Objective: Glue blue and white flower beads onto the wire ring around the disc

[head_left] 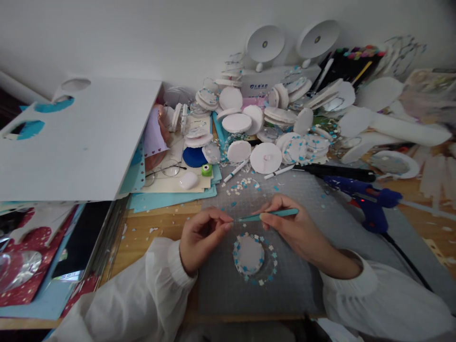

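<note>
My right hand [290, 228] is closed around teal tweezers [281, 213], whose tips point left toward my left hand [204, 236]. The thumb and index finger of my left hand are pinched together near those tips; whatever is between them is too small to make out. Below the hands, a white disc [250, 255] edged with blue and white flowers lies on the grey cutting mat [295, 289]. A ring of small flowers [274, 263] curves around its right side. Loose paper flowers [242, 186] are scattered on the mat beyond my hands.
Many white discs [266, 157] are piled at the back. A blue glue gun [372, 202] with a red light lies right, its cord running toward the front. Two white pens [235, 171], glasses [170, 167] and a green punch [206, 169] lie behind. A large white board [78, 142] covers the left.
</note>
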The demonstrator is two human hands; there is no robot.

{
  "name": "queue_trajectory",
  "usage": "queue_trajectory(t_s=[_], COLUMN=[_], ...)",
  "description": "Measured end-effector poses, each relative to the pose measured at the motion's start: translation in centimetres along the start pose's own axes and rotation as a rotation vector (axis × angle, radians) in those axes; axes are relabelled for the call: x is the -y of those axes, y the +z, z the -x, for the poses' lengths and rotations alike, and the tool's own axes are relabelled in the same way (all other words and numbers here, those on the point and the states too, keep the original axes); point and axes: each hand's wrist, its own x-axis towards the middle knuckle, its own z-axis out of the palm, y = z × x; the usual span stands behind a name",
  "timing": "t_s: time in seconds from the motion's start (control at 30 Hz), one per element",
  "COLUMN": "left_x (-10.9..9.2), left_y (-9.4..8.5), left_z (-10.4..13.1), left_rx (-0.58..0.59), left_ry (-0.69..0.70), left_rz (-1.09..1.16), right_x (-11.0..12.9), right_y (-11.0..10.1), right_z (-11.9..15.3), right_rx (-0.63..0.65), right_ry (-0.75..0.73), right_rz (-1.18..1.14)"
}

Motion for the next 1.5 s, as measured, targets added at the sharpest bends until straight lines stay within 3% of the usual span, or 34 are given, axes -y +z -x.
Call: queue_trajectory(t_s=[0.93, 1.23, 1.5], left_x=[-0.10, -0.46, 0.01], left_y=[-0.09, -0.11, -0.33], left_z=[-0.02, 0.12, 0.24], left_rx=[0.087, 0.057, 0.114], left_ry=[-0.007, -0.132, -0.111], left_rz=[-0.010, 0.026, -0.031], right_x=[-0.44, -0.04, 0.06], right_y=[-0.20, -0.07, -0.10], right_z=[0.31, 0.38, 0.38], right_rx=[0.102, 0.069, 0.039], right_ry=[-0.027, -0.029, -0.029], right_rz=[-0.027, -0.005, 0.008])
